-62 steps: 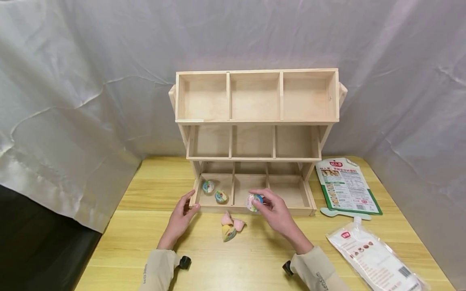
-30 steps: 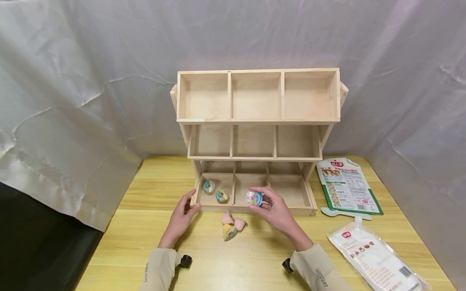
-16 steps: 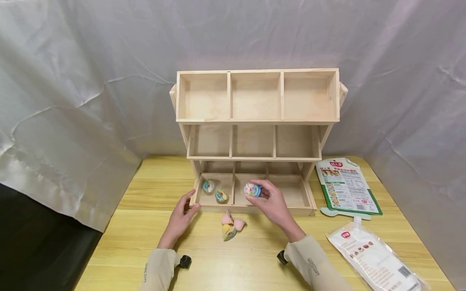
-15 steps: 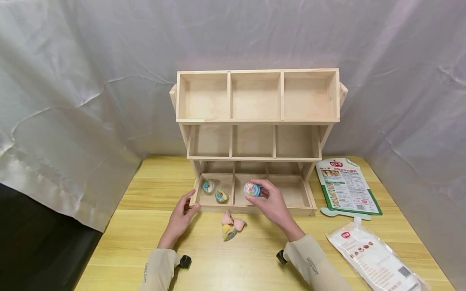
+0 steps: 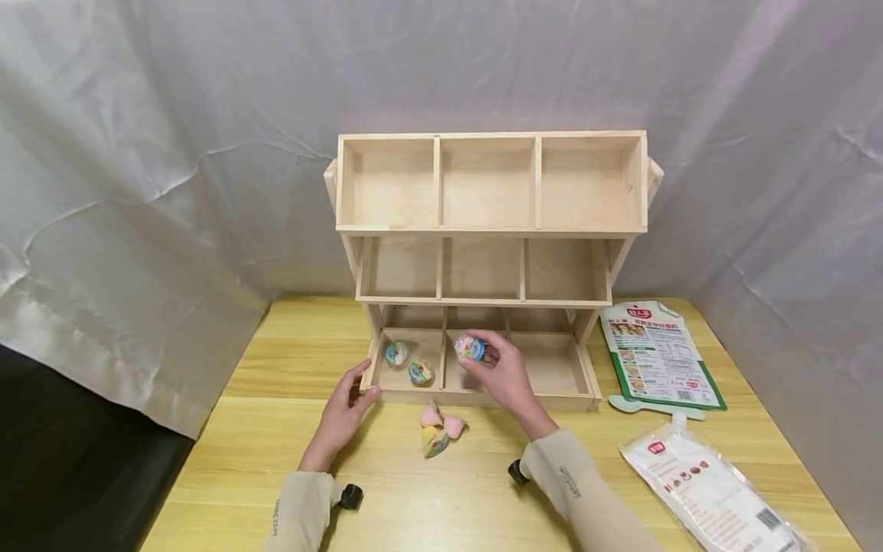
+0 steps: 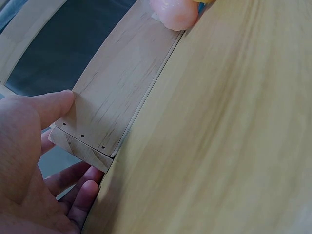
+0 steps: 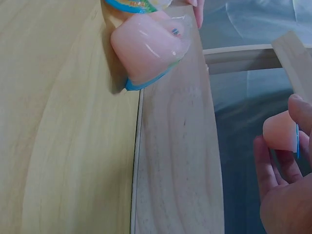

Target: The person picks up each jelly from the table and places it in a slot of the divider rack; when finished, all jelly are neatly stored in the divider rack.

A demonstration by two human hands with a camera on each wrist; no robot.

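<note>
Fingers (image 7: 266, 168) of the right hand (image 5: 509, 376) pinch a blue-rimmed pink jelly cup (image 5: 469, 347) over the bottom tier's middle compartment (image 5: 455, 377); whether it touches the base, I can't tell from here. Closest to me, pale sleeves (image 5: 303, 506) lie over the tabletop (image 5: 428, 506), and a white spouted pouch (image 5: 717, 491) is off to the right. Beyond them sit a yellow cup (image 5: 431, 435) and two pink cups (image 5: 453, 426), tipped and bunched together just before the wooden rack (image 5: 476, 398). At its left front corner the left hand (image 5: 339, 418) has its fingers loosely round the wood, thumb against the front. Two bright-lidded cups (image 5: 420, 372) lie in the bottom left compartment (image 5: 386, 381). Right of the rack, a pale spoon (image 5: 655, 406) lies along a green-edged packet (image 5: 660, 353). Two three-part upper tiers (image 5: 483, 229) rise farther back, before a grey curtain (image 5: 483, 61).
</note>
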